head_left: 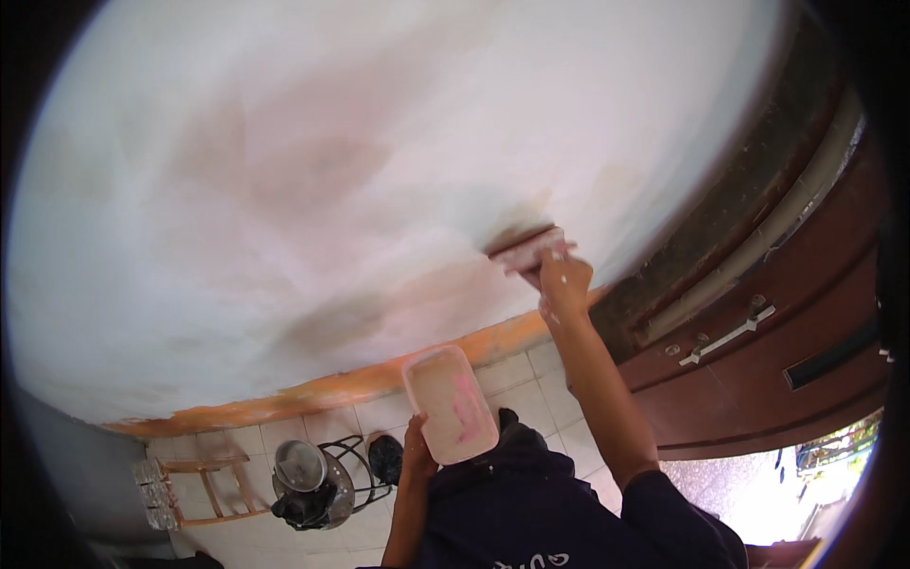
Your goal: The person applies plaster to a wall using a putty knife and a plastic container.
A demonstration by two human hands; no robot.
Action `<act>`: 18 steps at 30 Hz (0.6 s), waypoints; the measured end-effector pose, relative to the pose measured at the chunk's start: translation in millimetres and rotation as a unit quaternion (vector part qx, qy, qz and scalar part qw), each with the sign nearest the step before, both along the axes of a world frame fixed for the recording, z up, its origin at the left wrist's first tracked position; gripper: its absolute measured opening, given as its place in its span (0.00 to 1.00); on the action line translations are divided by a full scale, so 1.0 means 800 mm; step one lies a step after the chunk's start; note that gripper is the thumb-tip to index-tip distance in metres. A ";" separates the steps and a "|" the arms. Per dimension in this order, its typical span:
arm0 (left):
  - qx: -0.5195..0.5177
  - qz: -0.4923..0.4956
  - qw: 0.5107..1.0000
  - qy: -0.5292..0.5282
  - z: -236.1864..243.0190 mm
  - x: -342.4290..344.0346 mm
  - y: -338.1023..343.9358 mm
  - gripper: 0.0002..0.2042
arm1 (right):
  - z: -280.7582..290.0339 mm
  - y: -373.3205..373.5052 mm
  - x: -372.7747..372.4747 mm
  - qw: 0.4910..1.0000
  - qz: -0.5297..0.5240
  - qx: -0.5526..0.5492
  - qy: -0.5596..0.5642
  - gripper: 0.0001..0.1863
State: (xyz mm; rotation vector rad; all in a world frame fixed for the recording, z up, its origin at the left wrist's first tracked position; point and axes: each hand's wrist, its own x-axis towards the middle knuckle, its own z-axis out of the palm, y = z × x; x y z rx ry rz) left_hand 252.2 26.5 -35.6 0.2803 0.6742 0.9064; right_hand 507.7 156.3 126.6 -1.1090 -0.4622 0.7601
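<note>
Cut off at the lower edge, a dark shirt, with pale print only partly in view. Just ahead of it, pinching the left side of a pale tray with the left hand: thumb by the rim, other fingers lost underneath. Smeared with pinkish paste inside, mostly along the right. Up to the right hand, flecked with white and wrapped round a broad, paste-streaked scraper, fingertips out of sight behind it. Set at the wall, long edge to the plaster, beside a dark patch; can't tell there between shadow and damp. Patchy white, pink and grey above, then an orange band along the foot. Down on the tiled floor, a dark shoe half hidden by clothing. Farther left, a round container, partly covered by black plastic, near a wooden frame, too blurred to name surely. Off to the right, a brown door, bent by the lens and cropped by the black rim; beyond, washed out in glare, bright ground.
</note>
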 end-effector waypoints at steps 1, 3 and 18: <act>-0.003 0.006 1.000 0.015 -0.005 -0.004 -0.002 0.26 | 0.033 0.015 -0.018 1.000 -0.006 0.005 0.005 0.07; -0.003 0.016 1.000 0.023 -0.011 -0.006 -0.003 0.25 | 0.111 0.021 -0.038 1.000 0.000 0.016 -0.009 0.07; -0.008 -0.005 1.000 0.005 -0.004 -0.007 -0.013 0.27 | -0.047 -0.046 -0.008 0.996 -0.044 -0.025 0.072 0.12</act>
